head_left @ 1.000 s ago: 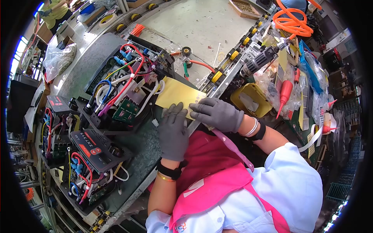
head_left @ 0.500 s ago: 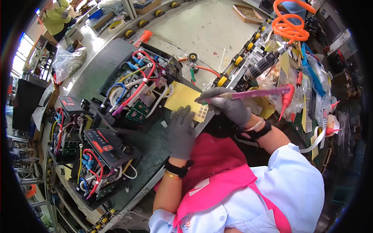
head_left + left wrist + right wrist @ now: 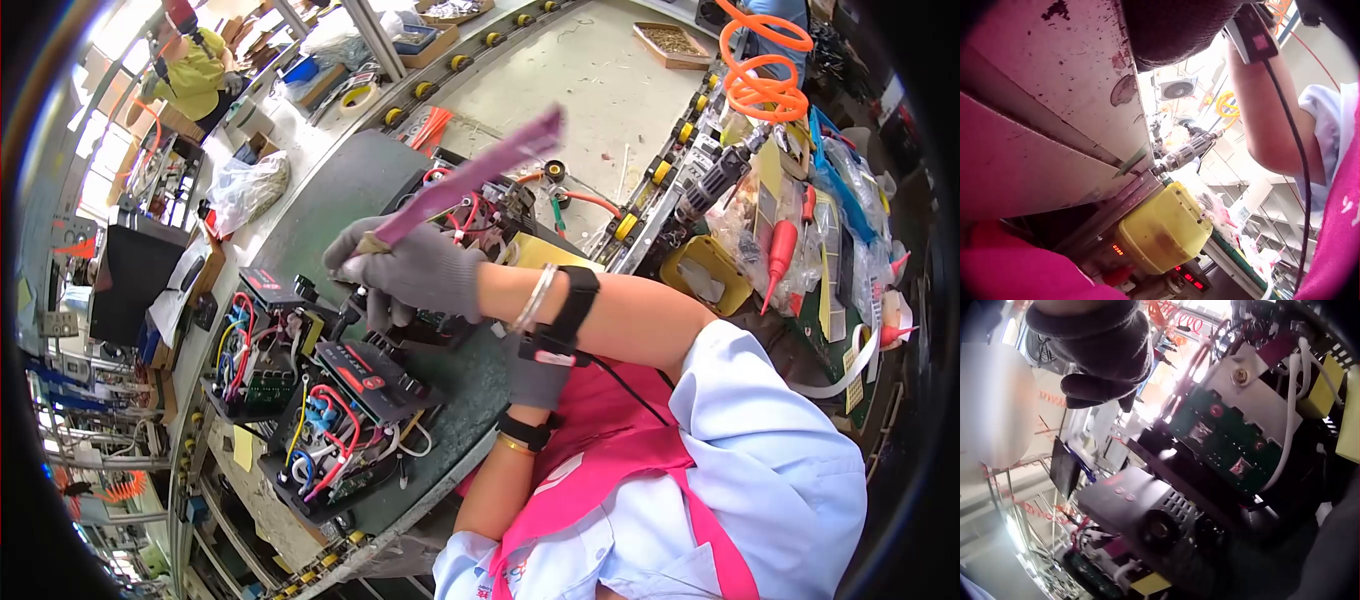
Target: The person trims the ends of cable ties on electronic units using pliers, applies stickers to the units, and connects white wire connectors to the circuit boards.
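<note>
In the head view my gloved right hand (image 3: 415, 268) grips a long, flat, purple-handled tool (image 3: 470, 185), which slants up and away from the fist. A tan part of it shows at the fingers. The hand is over the opened electronic units, close to the one with a dark printed panel (image 3: 365, 380). In the right wrist view the glove (image 3: 1100, 359) shows curled fingers, with a green circuit board (image 3: 1222, 440) nearby. My gloved left hand (image 3: 540, 380) lies behind the right forearm, its fingers hidden. Beyond that forearm, part of a yellow sheet (image 3: 550, 252) shows.
Another wired unit (image 3: 250, 350) stands at the left. Right of the bench are a yellow bin (image 3: 715, 275), a power driver (image 3: 715, 185), a red squeeze bottle (image 3: 782, 255) and a coiled orange hose (image 3: 765, 80). A person in yellow (image 3: 190, 80) is at the far left.
My right hand has lifted the purple-handled tool and swung left across the yellow sheet to the units. The left hand stays near the sheet, now covered by the right forearm.
</note>
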### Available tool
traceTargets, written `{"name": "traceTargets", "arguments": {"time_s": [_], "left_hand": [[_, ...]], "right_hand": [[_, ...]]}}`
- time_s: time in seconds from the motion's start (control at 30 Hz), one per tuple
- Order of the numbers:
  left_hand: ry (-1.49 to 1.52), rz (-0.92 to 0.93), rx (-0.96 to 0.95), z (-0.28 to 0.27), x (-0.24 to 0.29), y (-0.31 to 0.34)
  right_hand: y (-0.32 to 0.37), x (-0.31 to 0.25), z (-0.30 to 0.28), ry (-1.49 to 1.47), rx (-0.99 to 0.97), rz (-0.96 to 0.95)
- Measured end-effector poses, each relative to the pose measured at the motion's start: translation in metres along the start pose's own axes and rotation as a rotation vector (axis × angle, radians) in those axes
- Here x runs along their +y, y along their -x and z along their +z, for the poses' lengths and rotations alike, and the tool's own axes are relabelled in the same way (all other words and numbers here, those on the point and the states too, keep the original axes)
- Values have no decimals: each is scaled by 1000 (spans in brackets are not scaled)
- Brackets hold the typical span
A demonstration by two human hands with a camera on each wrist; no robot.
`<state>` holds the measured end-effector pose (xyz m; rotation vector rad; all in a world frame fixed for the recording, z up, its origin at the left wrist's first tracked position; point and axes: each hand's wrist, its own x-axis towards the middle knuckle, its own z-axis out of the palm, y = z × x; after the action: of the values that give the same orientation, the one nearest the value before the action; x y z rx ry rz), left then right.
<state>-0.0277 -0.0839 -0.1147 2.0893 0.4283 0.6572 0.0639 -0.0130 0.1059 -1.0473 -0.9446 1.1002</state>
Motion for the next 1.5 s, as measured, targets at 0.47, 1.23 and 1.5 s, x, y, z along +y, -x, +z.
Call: {"name": "traceTargets", "arguments": {"time_s": [0.47,1.23,1.5], "left_hand": [[-215,152,-9,-6,11,-2],[-416,188,-24,-23,58,-40],[-392,223,23,-21,47,-36]], "right_hand": [[-23,-3,-6,277,-111,225],[193,83,-156,1102,5,-422],[205,95,-148,1527,-116,-500]]}}
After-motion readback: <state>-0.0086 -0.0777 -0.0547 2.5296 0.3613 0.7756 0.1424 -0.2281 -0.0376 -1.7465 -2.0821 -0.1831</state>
